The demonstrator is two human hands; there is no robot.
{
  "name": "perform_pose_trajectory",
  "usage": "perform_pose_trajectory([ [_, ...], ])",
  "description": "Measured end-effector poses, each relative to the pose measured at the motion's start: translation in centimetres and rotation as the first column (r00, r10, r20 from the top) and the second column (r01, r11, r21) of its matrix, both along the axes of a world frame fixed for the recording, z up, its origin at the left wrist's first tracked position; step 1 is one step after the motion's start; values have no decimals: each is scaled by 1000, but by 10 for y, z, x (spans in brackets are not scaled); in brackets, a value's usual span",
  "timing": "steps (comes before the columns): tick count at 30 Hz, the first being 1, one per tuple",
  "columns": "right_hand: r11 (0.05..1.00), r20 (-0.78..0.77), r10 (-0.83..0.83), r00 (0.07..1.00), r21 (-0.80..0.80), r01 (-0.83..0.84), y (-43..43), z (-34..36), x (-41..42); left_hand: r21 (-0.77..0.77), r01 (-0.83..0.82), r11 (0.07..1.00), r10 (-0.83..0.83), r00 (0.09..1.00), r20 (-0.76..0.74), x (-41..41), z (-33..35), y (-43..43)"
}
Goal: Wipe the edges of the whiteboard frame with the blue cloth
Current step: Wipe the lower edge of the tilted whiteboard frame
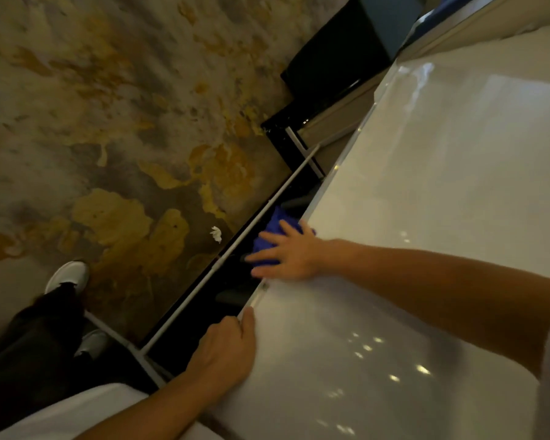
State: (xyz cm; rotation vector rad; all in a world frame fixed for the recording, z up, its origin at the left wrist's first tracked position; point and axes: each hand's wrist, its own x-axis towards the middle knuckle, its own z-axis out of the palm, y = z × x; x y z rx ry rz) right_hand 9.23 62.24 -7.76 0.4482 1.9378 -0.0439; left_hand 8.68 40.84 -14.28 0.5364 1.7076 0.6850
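The whiteboard [426, 201] fills the right of the tilted head view, and its pale frame edge [258, 300] runs diagonally through the middle. My right hand [286, 254] lies flat with spread fingers on the blue cloth [275, 231], pressing it against that lower frame edge. My left hand [224, 350] grips the same edge lower down, thumb on the board face. Most of the cloth is hidden under my right hand.
A white stand bar [235, 246] runs parallel below the frame, with a dark tray between them. The patterned yellow and grey carpet [108, 122] holds a small white scrap [216, 234]. My shoe [69, 276] and dark trouser leg are at the lower left. Black furniture [331, 55] stands behind.
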Motion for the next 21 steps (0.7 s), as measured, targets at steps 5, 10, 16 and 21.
perform_pose_trajectory([
  [5,974,-37,215,976,-70,-217,-15,-12,10,16,7,1000,-7,1000,-15,0,6,-6],
  [10,945,176,29,984,316,-84,55,9,-19,31,-8,999,9,1000,-30,2,4,-9],
  [16,983,133,78,988,-173,-54,-76,-29,2,45,29,999,-29,1000,-10,5,-2,-13],
  [21,967,181,79,980,227,-120,22,2,-19,35,-30,999,31,999,-26,6,4,-17],
])
